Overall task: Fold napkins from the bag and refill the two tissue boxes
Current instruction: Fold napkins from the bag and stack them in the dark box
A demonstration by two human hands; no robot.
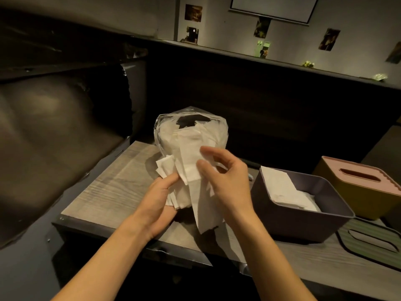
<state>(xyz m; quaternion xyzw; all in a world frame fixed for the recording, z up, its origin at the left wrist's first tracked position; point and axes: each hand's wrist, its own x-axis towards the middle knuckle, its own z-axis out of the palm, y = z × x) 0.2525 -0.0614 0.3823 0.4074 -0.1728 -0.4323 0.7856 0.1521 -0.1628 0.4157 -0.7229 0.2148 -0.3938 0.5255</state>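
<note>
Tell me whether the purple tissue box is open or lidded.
Open: the purple tissue box has no lid, napkins show inside, and a green lid lies beside it.

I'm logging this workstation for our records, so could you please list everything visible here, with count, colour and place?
Bag of napkins: one, clear plastic, white napkins inside, table's far edge.
Napkin bundle: several sheets, white, held in front of the bag.
Open tissue box: one, dark purple, right of the hands, folded white napkins inside.
Closed tissue box: one, yellow with pink slotted lid, behind the purple box.
Loose lid: one, green striped, slotted, table's right edge.
Table: one, grey wood grain.
Sofa: one, dark, left.
Wall pictures: several, far wall.
Left hand: holds the bundle.
Right hand: pinches a napkin.
</note>
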